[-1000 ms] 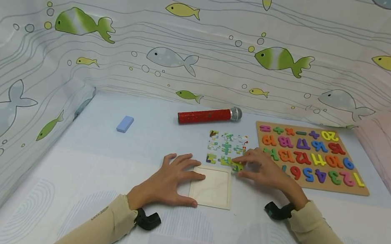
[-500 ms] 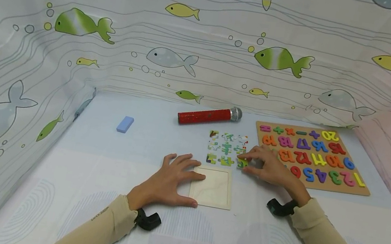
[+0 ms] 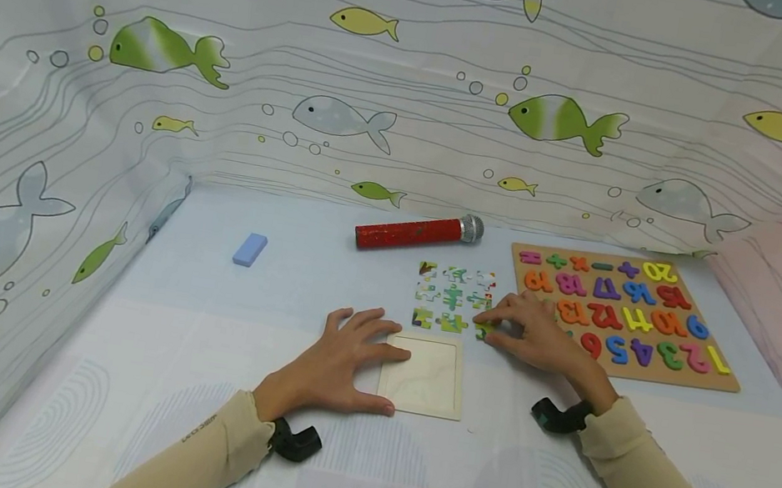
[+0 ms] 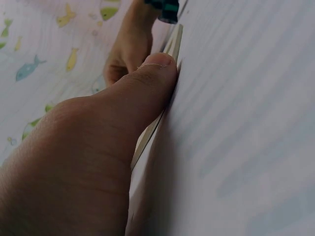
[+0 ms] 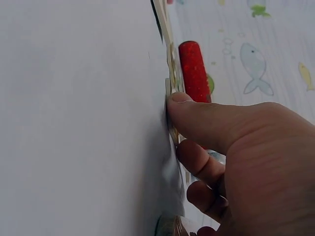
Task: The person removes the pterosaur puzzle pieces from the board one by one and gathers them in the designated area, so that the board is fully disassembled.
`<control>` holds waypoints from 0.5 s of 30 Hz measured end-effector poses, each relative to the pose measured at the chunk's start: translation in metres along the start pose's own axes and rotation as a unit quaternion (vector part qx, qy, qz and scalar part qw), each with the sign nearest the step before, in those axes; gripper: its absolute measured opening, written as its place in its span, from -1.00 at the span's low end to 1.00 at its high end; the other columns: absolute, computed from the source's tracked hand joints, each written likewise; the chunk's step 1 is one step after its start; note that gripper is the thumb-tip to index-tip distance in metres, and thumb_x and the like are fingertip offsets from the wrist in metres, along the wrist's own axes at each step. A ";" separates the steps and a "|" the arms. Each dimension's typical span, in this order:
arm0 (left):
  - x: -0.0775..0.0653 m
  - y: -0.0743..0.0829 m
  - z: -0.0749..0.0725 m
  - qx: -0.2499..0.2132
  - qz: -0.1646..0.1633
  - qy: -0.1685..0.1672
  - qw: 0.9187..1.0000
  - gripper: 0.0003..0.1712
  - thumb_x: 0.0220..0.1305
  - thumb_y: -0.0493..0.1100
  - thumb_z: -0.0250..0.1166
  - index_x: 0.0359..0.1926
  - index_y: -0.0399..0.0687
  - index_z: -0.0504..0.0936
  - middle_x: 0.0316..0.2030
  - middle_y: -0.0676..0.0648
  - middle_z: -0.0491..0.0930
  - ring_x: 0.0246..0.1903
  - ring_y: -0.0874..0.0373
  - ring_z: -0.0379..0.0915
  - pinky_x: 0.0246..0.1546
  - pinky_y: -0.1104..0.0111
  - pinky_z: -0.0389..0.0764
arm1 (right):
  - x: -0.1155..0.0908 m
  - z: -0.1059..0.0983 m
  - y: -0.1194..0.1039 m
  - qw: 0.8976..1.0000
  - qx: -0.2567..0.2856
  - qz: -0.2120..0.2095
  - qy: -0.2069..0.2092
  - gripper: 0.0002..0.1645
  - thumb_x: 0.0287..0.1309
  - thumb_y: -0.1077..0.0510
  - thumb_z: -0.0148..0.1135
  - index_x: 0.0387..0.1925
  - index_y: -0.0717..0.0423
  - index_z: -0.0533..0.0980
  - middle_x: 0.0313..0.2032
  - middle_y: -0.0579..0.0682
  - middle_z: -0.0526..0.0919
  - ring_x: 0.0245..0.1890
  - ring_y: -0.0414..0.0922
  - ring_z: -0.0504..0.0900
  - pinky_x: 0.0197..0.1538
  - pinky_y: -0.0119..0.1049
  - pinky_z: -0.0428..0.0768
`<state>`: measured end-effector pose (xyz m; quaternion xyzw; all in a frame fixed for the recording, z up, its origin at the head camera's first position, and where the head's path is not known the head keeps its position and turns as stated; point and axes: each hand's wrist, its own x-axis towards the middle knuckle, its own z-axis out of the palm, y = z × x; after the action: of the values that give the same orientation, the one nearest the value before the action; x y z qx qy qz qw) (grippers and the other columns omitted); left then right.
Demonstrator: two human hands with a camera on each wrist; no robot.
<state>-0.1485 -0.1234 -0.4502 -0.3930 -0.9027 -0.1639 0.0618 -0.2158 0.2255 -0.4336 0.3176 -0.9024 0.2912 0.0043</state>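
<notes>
In the head view my right hand (image 3: 537, 333) pinches a green puzzle piece (image 3: 482, 333) between thumb and fingertips, at the lower right corner of a small grid of jigsaw pieces (image 3: 454, 296). The right wrist view has the thumb (image 5: 197, 110) against the thin piece's edge, low over the table. My left hand (image 3: 347, 360) lies with spread fingers over the left side of a square wooden puzzle tray (image 3: 425, 374). Its index finger reaches over the tray, and the thumb (image 4: 152, 78) touches the tray's near edge in the left wrist view. No pieces lie in the tray.
A wooden number board (image 3: 697, 379) with colourful digits stands close to the right hand. Behind the pieces lies a red microphone (image 3: 411, 233). A blue block (image 3: 250, 249) sits at the back left. Fish-patterned cloth walls (image 3: 417, 71) enclose the table.
My right hand has moved the green corner piece right, away from its neighbour, then slightly back down and left. The left hand and the tray have stayed in place.
</notes>
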 end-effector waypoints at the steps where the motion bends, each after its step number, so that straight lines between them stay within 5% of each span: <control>1: 0.000 0.000 0.000 0.001 0.000 0.000 1.000 -0.21 0.04 0.51 0.36 0.29 0.42 0.58 0.38 0.02 0.42 0.50 -0.13 0.15 0.34 -0.27 0.10 | 0.000 0.001 0.000 1.000 -0.002 0.001 0.000 -0.67 0.11 0.15 0.51 -0.04 -0.10 0.75 -0.26 -0.13 0.67 -0.21 -0.08 0.33 -0.13 -0.10 -0.03; 15: -0.001 -0.001 0.000 -0.006 0.010 0.009 1.000 -0.21 0.04 0.50 0.37 0.28 0.38 0.59 0.37 -0.01 0.43 0.49 -0.16 0.17 0.32 -0.28 0.10 | -0.001 0.005 0.003 1.000 0.010 0.019 0.016 -0.67 0.12 0.10 0.51 -0.03 -0.12 0.75 -0.26 -0.16 0.65 -0.23 -0.10 0.28 -0.14 -0.10 -0.05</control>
<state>-0.1486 -0.1244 -0.4507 -0.4004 -0.8974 -0.1721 0.0693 -0.2158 0.2258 -0.4394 0.2954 -0.9052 0.3054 0.0095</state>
